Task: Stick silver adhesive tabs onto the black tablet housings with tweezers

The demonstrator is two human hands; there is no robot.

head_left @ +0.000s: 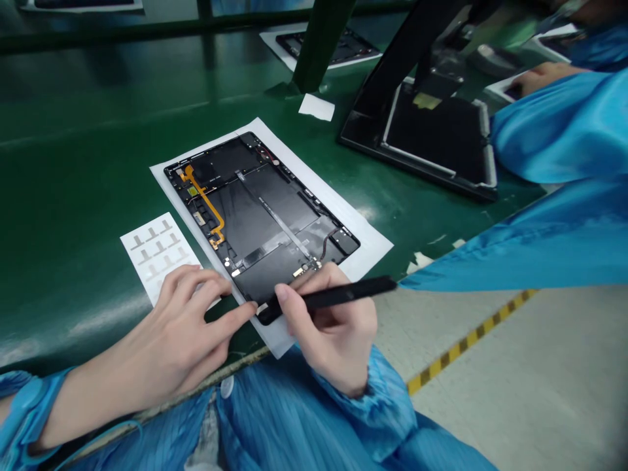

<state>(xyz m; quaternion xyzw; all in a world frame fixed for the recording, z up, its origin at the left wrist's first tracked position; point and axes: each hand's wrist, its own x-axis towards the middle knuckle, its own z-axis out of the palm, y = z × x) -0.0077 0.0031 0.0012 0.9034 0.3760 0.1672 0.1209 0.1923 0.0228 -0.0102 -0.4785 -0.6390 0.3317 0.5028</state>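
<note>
1. A black tool [338, 296] is held like a pen in the right hand [328, 340], with the thumb and fingers [289, 297] closed narrowly around it.
2. The tool's flat tip is set just left of those fingers, at the near corner of an opened tablet [260, 209]. Its other end is pointed away to their right.
3. The tablet is laid with its back off on a white sheet [367, 242], directly ahead of both sets of fingers. An orange ribbon cable [209, 209] is seen along its left side.
4. Nothing is held in the left hand [176, 340], and its fingers are loosely spread. The forefinger is stretched to the right, and its tip is placed just beside the tool's tip at the tablet's edge.
5. A sheet of grey stickers [154, 252] is partly covered by the other left fingers.
6. Everything is carried by a green counter [73, 163].
7. Well beyond the right fingers, a black stand [432, 131] and a small white slip [316, 106] are seen.
8. To the far right of the fingers, another person's blue sleeve [554, 131] is stretched over the counter.
</note>
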